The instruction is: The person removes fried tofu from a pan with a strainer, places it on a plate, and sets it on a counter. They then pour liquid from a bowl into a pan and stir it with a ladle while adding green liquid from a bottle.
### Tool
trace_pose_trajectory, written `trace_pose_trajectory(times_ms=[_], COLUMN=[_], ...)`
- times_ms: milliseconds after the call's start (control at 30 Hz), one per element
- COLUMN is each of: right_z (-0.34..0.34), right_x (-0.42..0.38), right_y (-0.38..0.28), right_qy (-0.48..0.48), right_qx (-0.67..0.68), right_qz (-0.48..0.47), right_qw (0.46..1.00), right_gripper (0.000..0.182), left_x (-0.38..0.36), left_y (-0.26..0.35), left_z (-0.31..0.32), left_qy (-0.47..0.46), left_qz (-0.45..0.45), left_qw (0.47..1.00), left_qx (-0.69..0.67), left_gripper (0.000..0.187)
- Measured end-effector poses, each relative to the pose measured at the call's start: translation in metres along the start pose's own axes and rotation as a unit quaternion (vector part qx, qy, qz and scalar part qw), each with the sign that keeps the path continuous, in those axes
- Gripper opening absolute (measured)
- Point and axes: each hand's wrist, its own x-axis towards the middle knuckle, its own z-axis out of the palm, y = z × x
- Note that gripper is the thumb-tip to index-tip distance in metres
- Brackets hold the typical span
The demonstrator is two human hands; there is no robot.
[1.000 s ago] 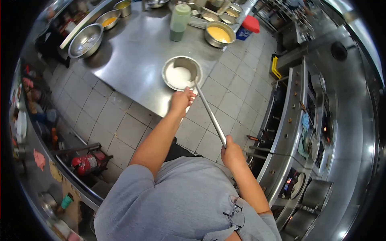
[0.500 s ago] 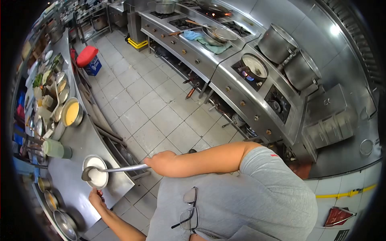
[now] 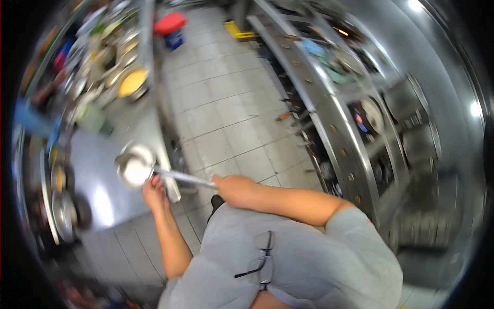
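Observation:
My right hand (image 3: pixel 234 190) is wrapped round the long metal handle of a ladle (image 3: pixel 184 177). The ladle's head is over a small metal bowl (image 3: pixel 122 177) with a white, creamy content, though blur hides how deep it sits. At the bowl's near rim, my left hand (image 3: pixel 155 193) has its fingers curled and pinching the edge. The bowl is at the corner of a steel counter (image 3: pixel 98 154).
Further along the counter are a pan of yellow liquid (image 3: pixel 133 83), a pale green container (image 3: pixel 92 119) and several dishes. Across the tiled floor (image 3: pixel 231 113) runs a stove with a flame-lit pan (image 3: pixel 371 116) and large pots (image 3: pixel 407 100). A red-lidded bin (image 3: pixel 171 24) stands ahead.
My view has turned, so the counter appears further up and right, and the picture is blurred. My left hand has come closer to the ladle's handle. Both hands keep their grips.

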Motion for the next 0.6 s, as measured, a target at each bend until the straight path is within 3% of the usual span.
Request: trace_pose_trajectory(times_ms=[100, 133, 167, 333, 433, 500, 600], right_z=[-0.016, -0.017, -0.012, 0.004, 0.015, 0.017, 0.025], right_x=[-0.004, -0.002, -0.003, 0.006, 0.016, 0.028, 0.043], right_y=[-0.020, -0.025, -0.021, -0.024, -0.023, -0.026, -0.016], right_qy=[0.017, 0.040, 0.058, 0.081, 0.114, 0.118, 0.087], right_qx=[-0.004, -0.028, -0.045, -0.069, -0.047, -0.069, -0.098], right_qz=[-0.002, -0.004, -0.021, -0.059, -0.044, -0.042, -0.032], right_qw=[1.000, 0.999, 0.997, 0.993, 0.991, 0.990, 0.991], right_gripper=[0.027, 0.027, 0.027, 0.029, 0.031, 0.031, 0.033], left_x=[0.015, 0.016, 0.011, 0.008, -0.011, -0.013, -0.008], left_y=[0.008, 0.015, 0.020, 0.026, 0.030, 0.028, 0.028], left_z=[-0.030, -0.036, -0.036, -0.037, -0.026, -0.020, -0.012], left_qy=[0.027, 0.028, 0.091, 0.231, 0.178, 0.076, 0.075], left_qz=[0.037, 0.066, 0.092, 0.159, 0.087, 0.019, 0.001], left_qw=[0.995, 0.996, 0.983, 0.959, 0.977, 0.990, 0.995], left_qx=[0.093, 0.051, 0.133, 0.034, 0.081, 0.116, 0.063], left_gripper=[0.022, 0.021, 0.024, 0.021, 0.026, 0.030, 0.030])
